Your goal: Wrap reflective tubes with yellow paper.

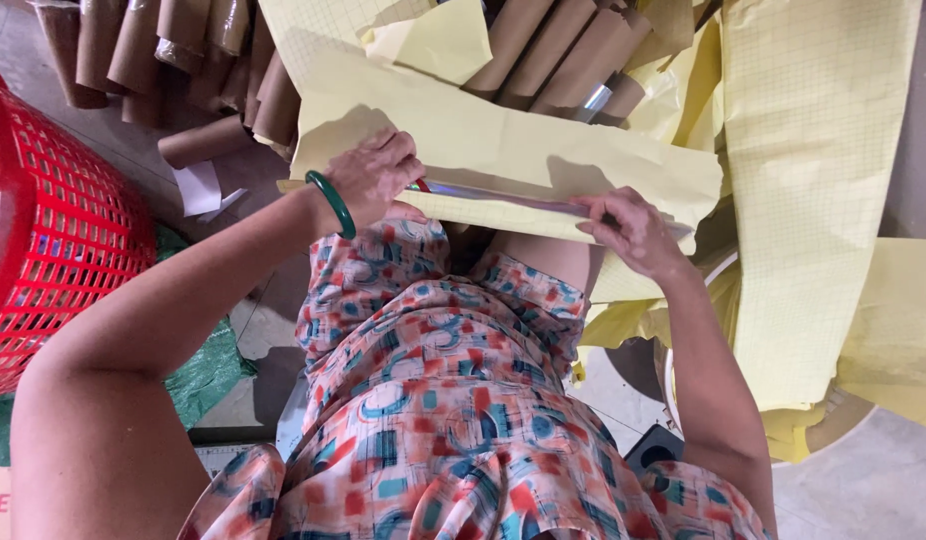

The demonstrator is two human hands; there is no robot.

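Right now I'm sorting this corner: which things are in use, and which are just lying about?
In use:
left hand, closed on the sheet's edge
right hand, pressing the sheet
yellow paper sheet
shiny strip along its fold

Lying about:
red basket
cardboard tubes
loose yellow sheets
green bag

one head-worn view looks steeply down, close over the lap.

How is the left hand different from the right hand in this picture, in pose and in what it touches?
The left hand is curled in a closed grip on the edge of the yellow paper sheet, beside a red-tipped thing; the right hand lies flatter, fingers stretched along the shiny strip. The left wrist wears a green bangle; the right wrist is bare. Both rest on the same sheet, above the patterned lap.
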